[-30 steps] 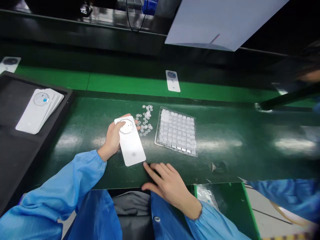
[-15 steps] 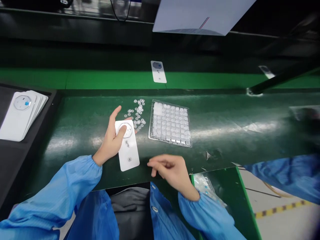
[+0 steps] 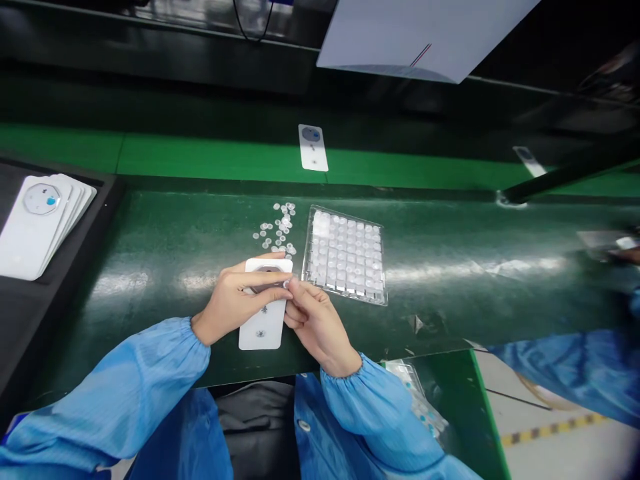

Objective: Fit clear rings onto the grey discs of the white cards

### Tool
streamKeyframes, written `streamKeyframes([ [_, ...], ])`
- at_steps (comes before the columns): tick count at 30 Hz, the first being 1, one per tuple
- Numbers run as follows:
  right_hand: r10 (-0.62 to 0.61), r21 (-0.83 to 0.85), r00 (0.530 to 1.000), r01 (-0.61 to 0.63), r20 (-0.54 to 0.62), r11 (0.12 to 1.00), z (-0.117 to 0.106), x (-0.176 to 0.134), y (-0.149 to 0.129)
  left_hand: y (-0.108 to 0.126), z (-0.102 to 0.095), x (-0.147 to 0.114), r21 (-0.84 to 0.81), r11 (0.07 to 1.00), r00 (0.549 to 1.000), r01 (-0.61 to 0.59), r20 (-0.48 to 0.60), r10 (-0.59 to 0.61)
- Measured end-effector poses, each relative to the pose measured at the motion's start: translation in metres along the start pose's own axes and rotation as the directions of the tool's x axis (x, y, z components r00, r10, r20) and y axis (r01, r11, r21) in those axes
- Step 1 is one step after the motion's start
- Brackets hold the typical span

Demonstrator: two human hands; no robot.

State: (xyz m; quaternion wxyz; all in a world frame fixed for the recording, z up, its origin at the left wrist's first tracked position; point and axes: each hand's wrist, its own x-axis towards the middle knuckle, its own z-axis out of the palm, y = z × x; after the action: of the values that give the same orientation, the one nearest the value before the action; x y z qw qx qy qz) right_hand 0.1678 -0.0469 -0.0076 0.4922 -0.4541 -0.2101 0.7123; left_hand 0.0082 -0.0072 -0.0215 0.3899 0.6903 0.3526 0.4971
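A white phone back cover [image 3: 261, 331] with a round camera area and small dark markings lies upright before me. My left hand [image 3: 235, 298] grips it from the left, fingers partly behind it. My left thumb and index finger reach across its face to a small round white piece [image 3: 287, 284] near the right edge. At that piece, the thumb and fingertips of my right hand [image 3: 319, 320] are pinched together on it. Loose translucent discs [image 3: 283, 227] are scattered just beyond the cover. To their right is a clear tray [image 3: 345, 257] filled with rows of small white pieces.
Stacked white covers [image 3: 30, 227] rest in a black tray [image 3: 65, 293] at left. Another cover [image 3: 313, 148] lies on the green strip beyond the bench [image 3: 450, 293]. A white panel [image 3: 420, 37] hangs above. Another person's blue sleeve [image 3: 575, 367] shows at right.
My right hand has moved up and left to the cover and meets my left fingertips at the small white piece. My left thumb has shifted off the camera area.
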Motion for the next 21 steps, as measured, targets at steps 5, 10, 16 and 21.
streamKeyframes([
  [5, -0.02, -0.101, 1.0, 0.021, 0.009, 0.995, -0.005, -0.003, -0.002, -0.003, -0.001, -0.001, 0.055, 0.998, 1.0, -0.009, 0.018, 0.008],
  [10, -0.227, -0.487, 0.974, 0.209, 0.023, 0.848, -0.013, -0.008, -0.017, 0.0, -0.002, 0.0, 0.038, 0.998, 0.99, 0.048, 0.131, -0.053],
  [16, -0.454, -0.756, 0.886, 0.361, 0.095, 0.547, -0.012, -0.013, -0.027, 0.002, -0.005, 0.002, 0.011, 0.985, 0.967, 0.171, 0.189, -0.17],
  [21, -0.47, -0.775, 0.879, 0.354, 0.084, 0.524, -0.011, -0.013, -0.019, 0.008, -0.007, 0.003, -0.034, 0.974, 0.943, 0.225, 0.258, -0.209],
])
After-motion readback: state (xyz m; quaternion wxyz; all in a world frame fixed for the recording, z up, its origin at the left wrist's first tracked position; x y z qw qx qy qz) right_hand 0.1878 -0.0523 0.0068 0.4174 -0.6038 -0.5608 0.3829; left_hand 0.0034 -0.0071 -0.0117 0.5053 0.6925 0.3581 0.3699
